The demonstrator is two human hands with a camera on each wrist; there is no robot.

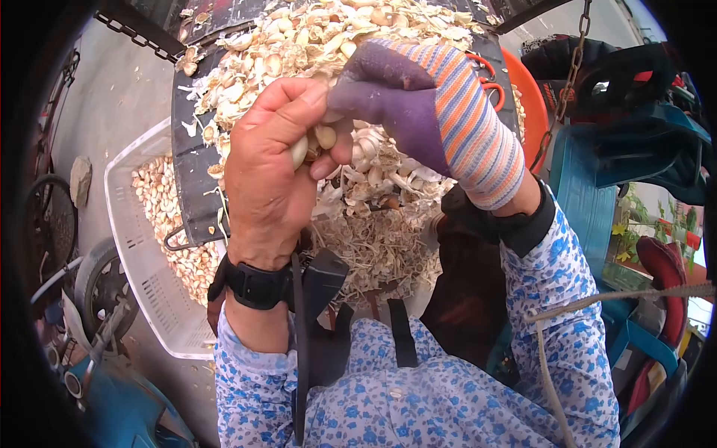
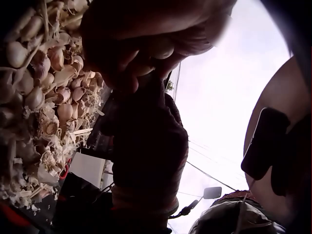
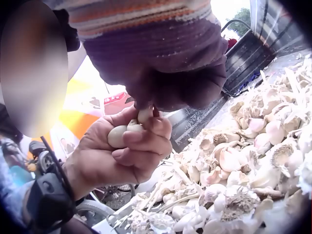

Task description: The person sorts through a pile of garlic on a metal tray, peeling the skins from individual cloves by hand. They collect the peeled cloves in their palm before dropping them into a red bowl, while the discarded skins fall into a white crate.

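Observation:
My bare left hand (image 1: pixel 272 172) is raised over the garlic pile, its fingers curled round several peeled garlic cloves (image 1: pixel 325 137). In the right wrist view, pale cloves (image 3: pixel 117 137) show in its palm, and another clove (image 3: pixel 145 116) sticks up at the thumb and fingertips. My right hand (image 1: pixel 418 104), in a purple glove with a striped cuff, meets the left at the fingertips and pinches this upper clove. The glove hides part of it. Underneath lies a heap of garlic cloves and loose papery skins (image 1: pixel 276 45) on a dark board (image 1: pixel 196 134).
A white plastic basket (image 1: pixel 119 201) of unpeeled cloves stands at the left. Dry skins and stalks (image 1: pixel 381 254) collect below the board, near my lap. Orange-handled scissors (image 1: pixel 494 88) lie by an orange basin (image 1: pixel 532 112) on the right. A chain (image 1: pixel 575 67) hangs beside a teal seat (image 1: pixel 579 172).

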